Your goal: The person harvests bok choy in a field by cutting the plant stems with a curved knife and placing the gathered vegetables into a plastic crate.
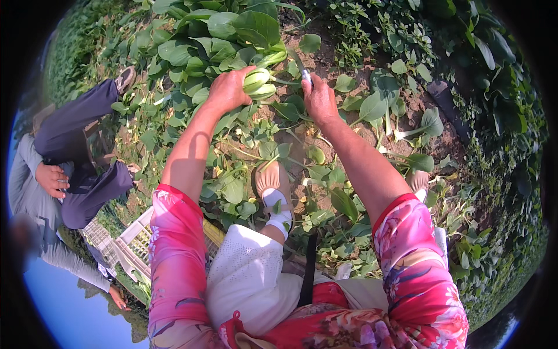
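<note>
My left hand (230,89) grips pale green bok choy heads (258,83) near their thick bases, the cut-looking ends turned right. Their broad dark leaves fan out to the left, among a larger mass of bok choy leaves (218,39). Another bok choy base (274,56) lies just above the held ones. Across a small gap, my right hand (321,98) is closed around a knife (299,62) whose curved blade points up and left, close to that base. Most of the knife's handle is hidden in my fist.
Loose leaves and stalks (375,107) litter the soil around my shoes (273,176). A seated person (78,126) is at the left, near plastic crates (135,237). Low leafy weeds (362,35) grow at the upper right. A dark strap (310,266) hangs by my lap.
</note>
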Tool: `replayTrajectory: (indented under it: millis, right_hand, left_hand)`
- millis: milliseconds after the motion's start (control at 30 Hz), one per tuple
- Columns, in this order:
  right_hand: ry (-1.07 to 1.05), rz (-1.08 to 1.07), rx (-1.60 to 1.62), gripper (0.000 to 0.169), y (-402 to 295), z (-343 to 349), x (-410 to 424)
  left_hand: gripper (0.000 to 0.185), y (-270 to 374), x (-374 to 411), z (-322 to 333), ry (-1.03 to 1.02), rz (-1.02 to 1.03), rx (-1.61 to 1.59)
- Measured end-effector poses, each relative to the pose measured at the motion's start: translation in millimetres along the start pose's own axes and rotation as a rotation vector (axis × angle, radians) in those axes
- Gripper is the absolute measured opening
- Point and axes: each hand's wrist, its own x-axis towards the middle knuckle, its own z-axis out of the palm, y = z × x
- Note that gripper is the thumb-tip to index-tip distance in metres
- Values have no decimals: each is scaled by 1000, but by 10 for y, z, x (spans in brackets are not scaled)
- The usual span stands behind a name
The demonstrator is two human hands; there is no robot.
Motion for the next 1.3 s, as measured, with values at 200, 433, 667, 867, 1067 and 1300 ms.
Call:
replayTrajectory:
  millis: [200,433,667,867,1067,1300]
  right_hand:
    - [-64,54,-14,29,-62,-102,33]
    - [-198,-44,-151,29,-154,-248,15]
    - [31,-161,388,75,102,-925,-367]
    - [-54,-661,743,94,-481,-1303,-610]
    - [-99,-162,592,48,-352,-1416,-662]
    - [-148,212,1045,30,-796,-872,-1080]
  left_hand:
    - [75,113,1,-53,-61,-71,-194]
    - [71,40,-153,-57,-51,-66,-315]
    - [80,403,-903,-281,-313,-21,-1235]
    - [94,766,-1201,-267,-502,65,-1371]
    - [105,674,-1133,-543,-245,116,-1313]
    - [117,1085,-1109,-88,-54,31,-1600]
